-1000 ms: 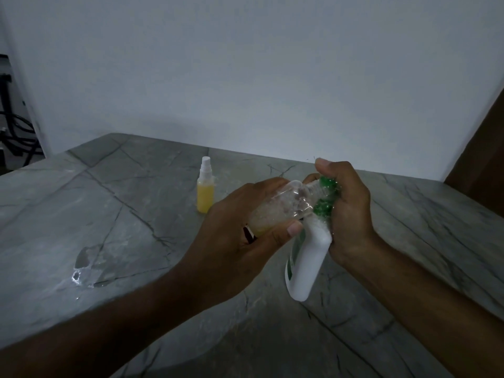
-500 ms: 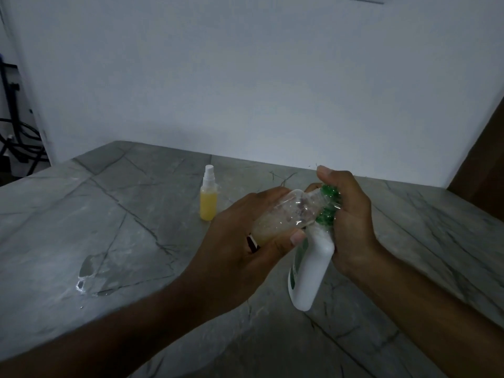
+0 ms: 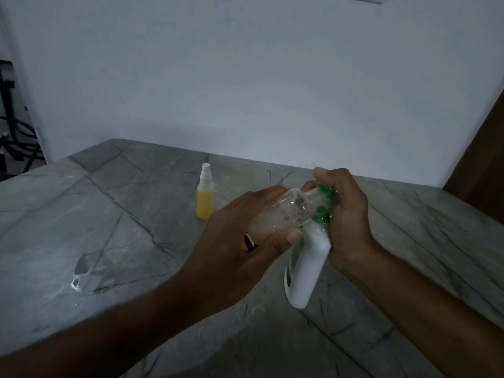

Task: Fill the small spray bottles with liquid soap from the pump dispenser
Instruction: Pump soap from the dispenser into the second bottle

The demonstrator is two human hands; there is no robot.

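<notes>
My left hand point(image 3: 240, 241) grips a small clear spray bottle point(image 3: 283, 214), tilted almost flat, with pale yellowish liquid and bubbles inside. Its open mouth meets the green pump head point(image 3: 324, 205) of the white soap dispenser point(image 3: 305, 271). My right hand point(image 3: 346, 216) is wrapped around the pump head and the dispenser's neck, holding the dispenser above the table with its base tilted toward me. A second small spray bottle point(image 3: 205, 199), filled with yellow liquid and capped with a white sprayer, stands upright on the table behind my left hand.
The grey marble-patterned table point(image 3: 114, 208) runs to a white wall at the back. A small wet patch point(image 3: 81, 276) glints on the table at the left. Dark cables point(image 3: 16, 137) hang past the table's left edge, and a brown panel point(image 3: 482, 170) stands at the right.
My hands and both held bottles have stayed together in the same grip. The view has tilted up slightly, so everything sits a little lower in the frame.
</notes>
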